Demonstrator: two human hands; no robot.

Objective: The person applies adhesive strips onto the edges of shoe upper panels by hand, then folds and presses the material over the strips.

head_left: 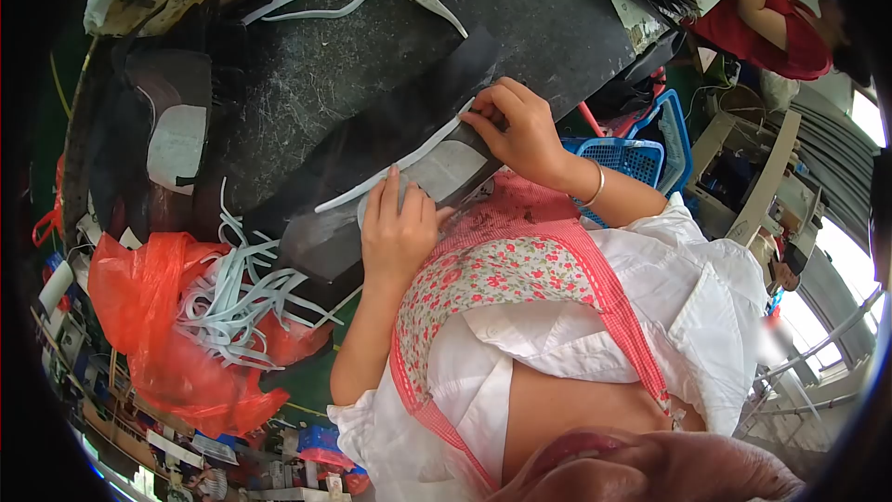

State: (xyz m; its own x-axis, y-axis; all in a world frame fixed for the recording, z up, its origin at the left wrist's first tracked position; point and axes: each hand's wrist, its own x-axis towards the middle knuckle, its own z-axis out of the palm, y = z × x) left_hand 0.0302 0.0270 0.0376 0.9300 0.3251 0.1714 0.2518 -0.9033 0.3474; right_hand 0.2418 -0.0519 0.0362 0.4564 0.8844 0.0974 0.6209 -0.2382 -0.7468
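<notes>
Head view: one white strip appears laid out lengthwise on black material, whether fixed unclear; the left hand, open, presses it, the right hand pinches its end. Unused strips lie heaped by a red plastic bag.

the surface is dark and matt, roughened by pale scratches; the white strip looks smooth. the red bag is thin, crinkled, glossy plastic, the blue basket perforated plastic, the flowered apron matt cloth.
</notes>
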